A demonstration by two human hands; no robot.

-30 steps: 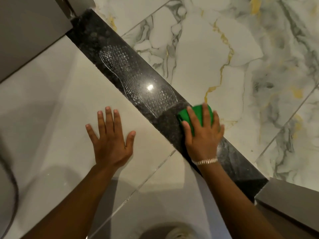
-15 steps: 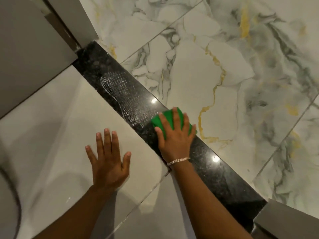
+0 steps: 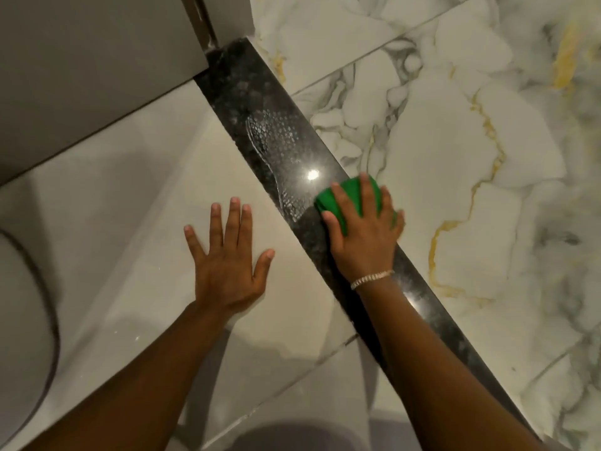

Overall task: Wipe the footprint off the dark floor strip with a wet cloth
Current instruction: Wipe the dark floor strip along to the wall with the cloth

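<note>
A dark polished floor strip [image 3: 240,89] runs diagonally from the upper middle to the lower right. A pale patterned shoe footprint [image 3: 276,148] lies on it, running toward my right hand. My right hand [image 3: 364,236] presses a folded green cloth [image 3: 349,196] flat on the strip, at the near end of the footprint. The cloth's far edge shows beyond my fingers; the rest is hidden under my palm. My left hand [image 3: 227,262] rests flat with fingers spread on the cream tile left of the strip, holding nothing.
White marble tiles with grey and gold veins [image 3: 455,141] lie right of the strip. Cream tiles [image 3: 130,222] lie to its left. A grey door or wall panel [image 3: 81,66] and a door frame [image 3: 224,17] stand at the strip's far end. A rounded grey object [image 3: 19,336] sits at the left edge.
My right hand slid the cloth up the strip over the footprint's near part, which is now gone. The hand now sits slightly back and right. The left hand stayed planted.
</note>
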